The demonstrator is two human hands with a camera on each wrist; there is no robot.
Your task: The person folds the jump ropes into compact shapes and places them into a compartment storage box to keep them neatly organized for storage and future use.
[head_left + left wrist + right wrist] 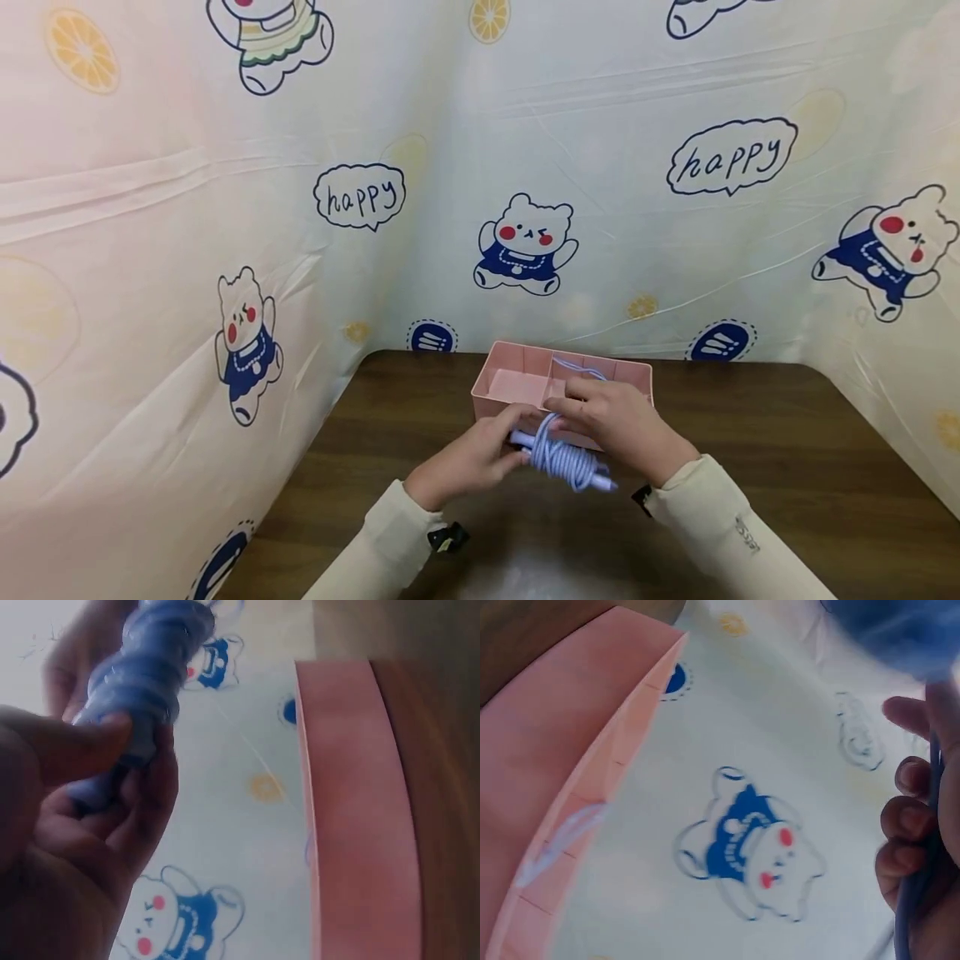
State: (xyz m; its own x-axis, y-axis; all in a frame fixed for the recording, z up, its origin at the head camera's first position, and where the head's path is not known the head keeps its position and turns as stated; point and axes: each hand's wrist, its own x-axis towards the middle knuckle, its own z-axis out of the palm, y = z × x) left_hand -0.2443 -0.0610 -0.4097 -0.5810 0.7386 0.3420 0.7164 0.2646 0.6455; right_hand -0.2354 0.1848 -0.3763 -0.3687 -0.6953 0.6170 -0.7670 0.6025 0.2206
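A lavender-blue skipping rope [562,461] is wound in several turns round its handles, tilted down to the right in front of the pink box. My left hand [480,454] pinches one handle end between thumb and fingers; the left wrist view shows the thumb pressed on the wound bundle [150,660]. Over the bundle's upper side, my right hand [618,421] holds a strand of the rope, its fingers curled round it in the right wrist view. The bundle is blurred there and partly cut off by the frame.
Behind the hands, a pink two-compartment box [486,406] stands on a dark wooden table [397,400]. A loop of blue cord [579,367] shows in its right compartment, partly hidden by the right hand. A printed curtain [450,250] surrounds the table at the back and sides.
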